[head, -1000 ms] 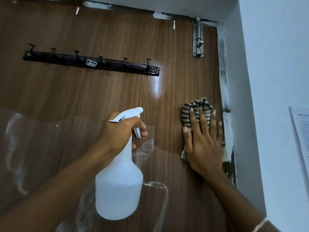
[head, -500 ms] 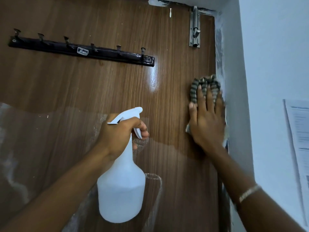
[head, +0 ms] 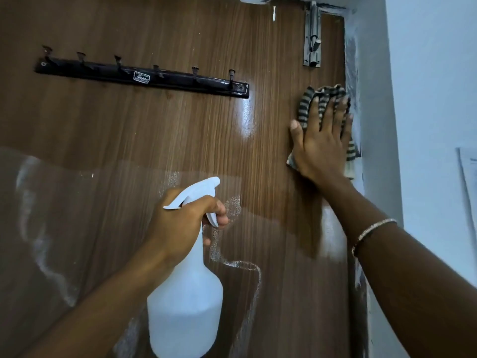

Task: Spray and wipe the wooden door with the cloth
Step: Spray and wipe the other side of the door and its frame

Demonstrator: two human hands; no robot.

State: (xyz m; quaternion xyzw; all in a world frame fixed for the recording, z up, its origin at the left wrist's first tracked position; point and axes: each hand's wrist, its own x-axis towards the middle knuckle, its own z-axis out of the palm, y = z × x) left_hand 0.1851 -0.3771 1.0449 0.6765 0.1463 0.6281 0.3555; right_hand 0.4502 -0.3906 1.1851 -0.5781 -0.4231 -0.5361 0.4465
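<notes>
The wooden door point(head: 144, 130) fills most of the view, brown and glossy, with wet streaks across its lower half. My right hand point(head: 321, 140) presses a grey and black striped cloth point(head: 305, 105) flat against the door's right edge, fingers straight and spread. My left hand point(head: 184, 223) grips the neck of a white spray bottle point(head: 184, 313), a finger curled on the trigger, nozzle pointing up and right towards the door.
A black hook rail point(head: 144, 77) with several hooks is screwed across the upper door. A metal slide bolt point(head: 312, 37) sits at the top right corner. The white door frame and wall point(head: 426, 99) run down the right, with a paper sheet point(head: 468, 182) on the wall.
My right hand slid the cloth up the door's right edge, from mid-height towards the bolt. The left hand with the bottle stayed about where it was.
</notes>
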